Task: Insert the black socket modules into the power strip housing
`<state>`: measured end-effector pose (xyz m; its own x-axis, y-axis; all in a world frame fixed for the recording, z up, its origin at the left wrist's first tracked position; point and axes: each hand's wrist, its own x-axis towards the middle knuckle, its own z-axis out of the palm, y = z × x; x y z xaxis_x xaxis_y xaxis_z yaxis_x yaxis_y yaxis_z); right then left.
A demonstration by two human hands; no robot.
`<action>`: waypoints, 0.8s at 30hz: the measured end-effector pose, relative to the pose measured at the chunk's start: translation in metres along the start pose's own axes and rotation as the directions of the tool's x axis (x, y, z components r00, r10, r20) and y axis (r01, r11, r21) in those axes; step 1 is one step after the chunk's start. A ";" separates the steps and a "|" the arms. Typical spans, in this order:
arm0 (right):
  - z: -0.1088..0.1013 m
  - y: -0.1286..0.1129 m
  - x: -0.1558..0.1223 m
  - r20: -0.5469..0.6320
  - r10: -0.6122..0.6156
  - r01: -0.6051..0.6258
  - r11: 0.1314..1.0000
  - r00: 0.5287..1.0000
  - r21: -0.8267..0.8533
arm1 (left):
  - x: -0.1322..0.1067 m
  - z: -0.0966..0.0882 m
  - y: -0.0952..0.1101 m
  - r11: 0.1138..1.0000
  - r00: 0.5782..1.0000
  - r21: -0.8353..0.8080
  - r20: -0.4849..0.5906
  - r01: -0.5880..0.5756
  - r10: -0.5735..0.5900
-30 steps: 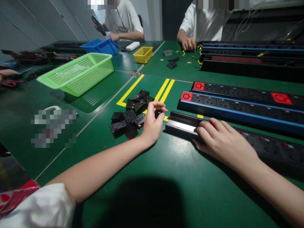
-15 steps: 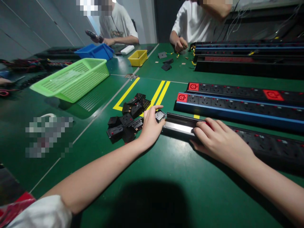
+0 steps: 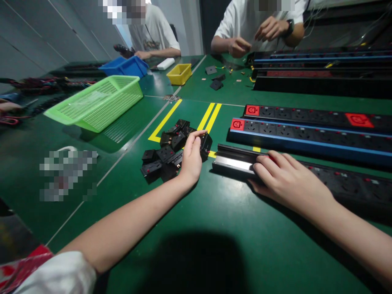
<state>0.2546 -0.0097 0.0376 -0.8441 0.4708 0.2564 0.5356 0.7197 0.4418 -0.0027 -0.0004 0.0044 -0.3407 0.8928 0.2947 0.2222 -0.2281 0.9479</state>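
Observation:
My left hand [image 3: 191, 157] is closed around a black socket module [image 3: 206, 145], holding it on edge just left of the open end of a long black power strip housing [image 3: 232, 161]. A pile of loose black socket modules [image 3: 167, 153] lies under and left of that hand. My right hand [image 3: 286, 181] lies flat on the strip, fingers spread and pressing on it near its open end. Further right the strip [image 3: 352, 185] is filled with black sockets.
Two finished strips, one blue-edged [image 3: 306, 136] and one black with red modules [image 3: 306, 115], lie behind. A green basket [image 3: 98, 102], blue bin [image 3: 124, 67] and yellow bin [image 3: 179, 73] stand at the back left. Two other people [image 3: 245, 45] work across the green table [image 3: 214, 228].
My left hand has turned the socket module up on edge and drawn it slightly back from the strip's end. The right hand has stayed on the strip. The person opposite raised both hands.

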 end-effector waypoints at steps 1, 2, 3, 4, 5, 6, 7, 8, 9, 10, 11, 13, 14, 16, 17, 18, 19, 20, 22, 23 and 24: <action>0.000 0.000 0.000 0.007 -0.005 0.005 1.000 1.000 0.001 | 0.000 0.000 0.001 1.000 1.000 -0.012 -0.005 0.012 -0.012; 0.000 0.000 0.000 0.005 -0.006 0.006 1.000 1.000 -0.001 | 0.000 0.000 0.002 1.000 1.000 -0.018 -0.006 0.021 -0.021; 0.000 0.000 0.001 0.005 -0.003 0.003 1.000 1.000 -0.002 | 0.000 0.000 0.003 0.999 1.000 -0.019 -0.002 0.025 -0.025; 0.000 0.000 0.001 0.006 -0.002 0.002 1.000 1.000 -0.001 | 0.000 0.000 0.003 0.999 1.000 -0.019 0.002 0.028 -0.028; -0.001 0.000 0.001 0.005 -0.002 0.002 1.000 1.000 0.000 | 0.000 0.000 0.003 0.999 1.000 -0.019 0.006 0.031 -0.031; -0.001 0.000 0.001 0.004 -0.004 0.004 1.000 1.000 0.001 | 0.000 0.000 0.003 0.999 0.999 -0.017 0.011 0.041 -0.040; -0.001 0.000 0.002 0.004 -0.007 0.007 1.000 1.000 0.001 | 0.000 0.000 0.002 0.998 0.998 -0.009 0.014 0.054 -0.054; 0.000 0.000 0.002 0.003 -0.012 0.012 1.000 1.000 0.002 | 0.000 0.000 0.000 0.998 0.998 0.005 0.010 0.067 -0.067; 0.000 0.000 0.002 0.001 -0.015 0.015 1.000 1.000 0.000 | 0.000 0.000 -0.002 0.997 0.997 0.019 0.002 0.077 -0.077; 0.000 0.000 0.002 0.001 -0.017 0.017 1.000 1.000 0.000 | 0.000 0.000 -0.004 0.996 0.997 0.025 -0.007 0.081 -0.081; 0.000 0.001 0.002 0.000 -0.018 0.018 1.000 1.000 0.001 | 0.000 0.000 -0.007 0.997 0.997 0.015 -0.012 0.080 -0.080; -0.001 0.001 0.001 0.001 -0.019 0.019 1.000 1.000 0.005 | 0.000 0.001 -0.011 0.996 0.997 -0.037 -0.012 0.080 -0.081; -0.001 0.001 0.001 0.001 -0.019 0.019 1.000 1.000 0.008 | 0.000 0.002 -0.012 0.994 0.996 -0.063 -0.004 0.086 -0.087; -0.001 0.001 0.001 0.006 -0.022 0.022 1.000 1.000 0.016 | 0.000 0.002 -0.012 0.993 0.996 -0.078 0.017 0.087 -0.086; -0.001 0.001 0.001 0.011 -0.020 0.020 1.000 1.000 0.018 | 0.000 0.003 -0.012 0.994 0.997 -0.068 0.024 0.081 -0.079; -0.001 0.001 0.001 0.017 -0.016 0.015 1.000 1.000 0.019 | 0.000 0.003 -0.010 0.996 0.997 -0.056 0.035 0.075 -0.073; -0.001 0.001 0.001 0.023 -0.012 0.011 1.000 1.000 0.019 | 0.000 0.003 -0.009 0.996 0.996 -0.050 0.050 0.071 -0.069; -0.001 0.000 0.001 0.028 -0.007 0.007 1.000 1.000 0.018 | 0.000 0.003 -0.007 0.996 0.996 -0.051 0.065 0.068 -0.065; -0.001 0.000 0.001 0.033 -0.004 0.003 1.000 0.999 0.016 | 0.000 0.004 -0.003 0.995 0.995 -0.076 0.088 0.059 -0.052; -0.001 0.000 0.000 0.034 -0.005 0.004 1.000 0.999 0.016 | 0.000 0.004 -0.002 0.994 0.995 -0.097 0.091 0.046 -0.037; -0.001 0.000 0.000 0.036 -0.005 0.005 1.000 0.999 0.014 | 0.000 0.004 -0.001 0.992 0.996 -0.118 0.083 0.032 -0.022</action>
<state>0.2541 -0.0105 0.0384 -0.8455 0.4851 0.2229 0.5319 0.7292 0.4306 0.0009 0.0014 0.0027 -0.2684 0.9268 0.2628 0.1018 -0.2440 0.9644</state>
